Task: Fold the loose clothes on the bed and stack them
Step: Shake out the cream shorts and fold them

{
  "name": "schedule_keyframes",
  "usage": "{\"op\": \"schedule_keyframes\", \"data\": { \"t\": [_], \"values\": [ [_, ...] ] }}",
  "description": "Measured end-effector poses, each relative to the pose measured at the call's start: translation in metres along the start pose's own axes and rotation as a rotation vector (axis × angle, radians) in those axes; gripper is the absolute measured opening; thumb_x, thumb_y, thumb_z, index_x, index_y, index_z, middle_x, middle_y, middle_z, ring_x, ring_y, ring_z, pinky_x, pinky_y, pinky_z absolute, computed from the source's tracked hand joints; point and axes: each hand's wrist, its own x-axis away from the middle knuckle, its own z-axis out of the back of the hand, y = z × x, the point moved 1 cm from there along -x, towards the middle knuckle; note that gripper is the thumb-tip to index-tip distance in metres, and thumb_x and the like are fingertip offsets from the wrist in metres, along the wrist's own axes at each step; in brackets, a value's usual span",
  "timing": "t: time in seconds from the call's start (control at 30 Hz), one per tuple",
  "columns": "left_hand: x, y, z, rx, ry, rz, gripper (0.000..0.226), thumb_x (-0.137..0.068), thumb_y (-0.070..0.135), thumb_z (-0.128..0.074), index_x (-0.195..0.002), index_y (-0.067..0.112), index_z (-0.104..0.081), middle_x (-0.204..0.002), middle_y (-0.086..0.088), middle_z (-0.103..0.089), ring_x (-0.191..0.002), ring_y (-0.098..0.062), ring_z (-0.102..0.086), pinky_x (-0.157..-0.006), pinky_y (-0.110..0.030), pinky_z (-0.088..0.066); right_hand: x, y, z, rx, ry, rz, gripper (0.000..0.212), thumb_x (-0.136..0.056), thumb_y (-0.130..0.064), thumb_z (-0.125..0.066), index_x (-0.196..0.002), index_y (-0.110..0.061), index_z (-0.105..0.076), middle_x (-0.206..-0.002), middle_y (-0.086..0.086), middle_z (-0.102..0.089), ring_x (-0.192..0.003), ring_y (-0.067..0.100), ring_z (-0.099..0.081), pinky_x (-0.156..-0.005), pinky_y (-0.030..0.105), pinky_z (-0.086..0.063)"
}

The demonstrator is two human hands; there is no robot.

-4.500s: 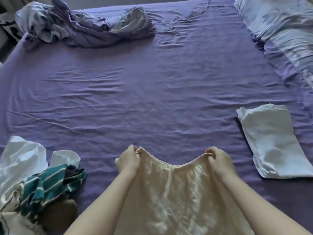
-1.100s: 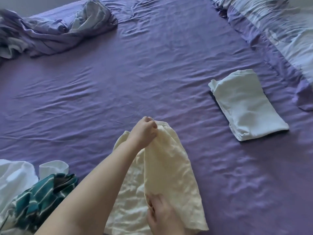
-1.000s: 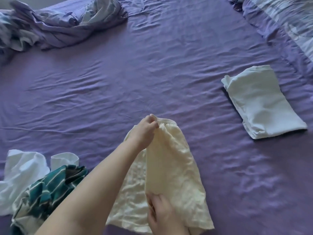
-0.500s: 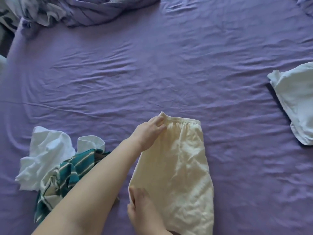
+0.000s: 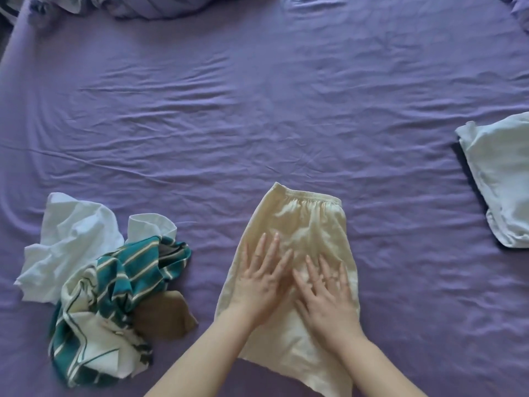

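Head camera, looking down on a purple bed sheet [image 5: 257,116]: a person's left hand [image 5: 264,277] and right hand [image 5: 326,293] are lying flat, fingers straight and spread, side by side on one cream garment [image 5: 303,224], which is lying folded lengthwise at the near centre of the bed with its gathered waistband pointing to the far side. Neither hand is gripping anything; both palms are pressing on the cloth's middle. To the left, one loose heap is sitting near the hands, holding a white garment [image 5: 71,233], a teal striped garment [image 5: 123,270] and a brown piece [image 5: 163,316]. One folded pale garment [image 5: 503,179] is lying well apart at the right edge. Bunched bedding [image 5: 160,7] is showing at the far edge. No writing is readable.
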Motion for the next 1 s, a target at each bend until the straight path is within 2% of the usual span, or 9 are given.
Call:
{"op": "schedule_keyframes", "data": {
  "t": [0.07,0.17,0.23,0.3,0.4,0.57,0.7,0.83,1.0],
  "values": [
    [0.004,-0.002,-0.007,-0.054,-0.142,0.047,0.060,-0.089,0.059,-0.021,-0.146,0.041,-0.021,-0.157,-0.001,-0.006,-0.144,-0.032,-0.016,-0.112,-0.055,-0.005,0.000,0.011,-0.003,0.075,-0.098,0.003,0.058,-0.080,-0.053,-0.035,-0.128,-0.030,-0.056,-0.138,0.006,-0.051,-0.131,0.031,-0.041,-0.107,0.049,-0.007],
    [0.004,-0.005,-0.015,-0.015,-0.251,0.085,0.064,-0.091,0.066,-0.015,-0.138,0.045,0.023,-0.142,0.009,0.041,-0.144,-0.027,0.020,-0.110,-0.053,0.019,0.003,0.015,-0.001,0.108,-0.129,0.049,0.063,-0.073,-0.056,-0.060,-0.129,-0.027,-0.056,-0.139,0.008,-0.050,-0.129,0.035,-0.045,-0.106,0.051,-0.009],
    [0.006,-0.005,-0.007,0.013,-0.229,0.086,0.070,-0.090,0.065,-0.027,-0.146,0.041,0.006,-0.150,0.003,0.029,-0.145,-0.030,0.012,-0.113,-0.056,0.011,0.010,0.011,0.003,0.062,-0.128,0.087,0.072,-0.064,-0.052,-0.074,-0.128,-0.025,-0.057,-0.138,0.011,-0.050,-0.128,0.036,-0.045,-0.104,0.054,-0.015],
    [0.014,-0.001,0.008,-0.032,-0.150,0.007,0.069,-0.083,0.060,-0.053,-0.143,0.030,-0.038,-0.157,-0.011,-0.017,-0.143,-0.034,-0.020,-0.113,-0.059,-0.019,0.026,0.005,0.004,0.050,-0.118,0.171,0.069,-0.063,-0.045,-0.076,-0.126,-0.023,-0.059,-0.136,0.012,-0.053,-0.129,0.035,-0.045,-0.102,0.055,-0.020],
    [0.034,0.009,0.009,-0.065,0.029,-0.310,0.035,-0.071,0.034,-0.071,-0.105,0.023,-0.070,-0.119,-0.007,-0.064,-0.114,-0.031,-0.057,-0.092,-0.043,-0.050,0.052,-0.002,0.000,0.030,-0.114,0.266,0.058,-0.061,-0.032,-0.080,-0.116,-0.023,-0.066,-0.131,0.008,-0.058,-0.126,0.030,-0.050,-0.101,0.053,-0.023],
    [0.063,0.020,0.002,-0.022,-0.179,-0.403,0.025,-0.050,0.032,-0.080,-0.064,0.028,-0.059,-0.075,0.008,-0.058,-0.068,-0.014,-0.057,-0.058,-0.021,-0.044,0.080,-0.003,-0.011,-0.020,-0.160,0.311,0.054,-0.049,-0.053,-0.081,-0.098,-0.034,-0.068,-0.124,-0.001,-0.063,-0.121,0.022,-0.055,-0.106,0.046,-0.024],
    [0.077,0.017,-0.003,0.042,-0.294,-0.338,0.047,-0.064,0.054,-0.066,-0.096,0.021,-0.058,-0.109,-0.002,-0.054,-0.102,-0.023,-0.051,-0.081,-0.032,-0.047,0.079,0.000,-0.013,-0.013,-0.219,0.334,0.072,-0.035,-0.059,-0.080,-0.100,-0.030,-0.069,-0.125,-0.002,-0.062,-0.120,0.022,-0.057,-0.098,0.048,-0.047],
    [0.082,0.017,-0.007,-0.091,-0.475,-0.371,0.077,-0.072,0.054,-0.065,-0.130,0.012,-0.037,-0.141,-0.012,-0.029,-0.134,-0.029,-0.023,-0.109,-0.039,-0.025,0.070,0.000,-0.012,-0.023,-0.119,0.337,0.059,-0.034,-0.037,-0.083,-0.089,-0.019,-0.074,-0.111,-0.003,-0.069,-0.107,0.021,-0.065,-0.084,0.044,-0.055],
    [0.072,0.024,0.001,-0.051,-0.417,-0.348,0.030,-0.085,0.015,-0.046,-0.114,0.007,-0.050,-0.126,-0.014,-0.044,-0.118,-0.031,-0.039,-0.092,-0.041,-0.041,0.057,0.004,-0.004,-0.211,-0.113,0.283,0.025,-0.053,-0.025,-0.076,-0.075,-0.017,-0.068,-0.099,-0.006,-0.070,-0.104,0.021,-0.064,-0.083,0.035,-0.053]
  ]
}}
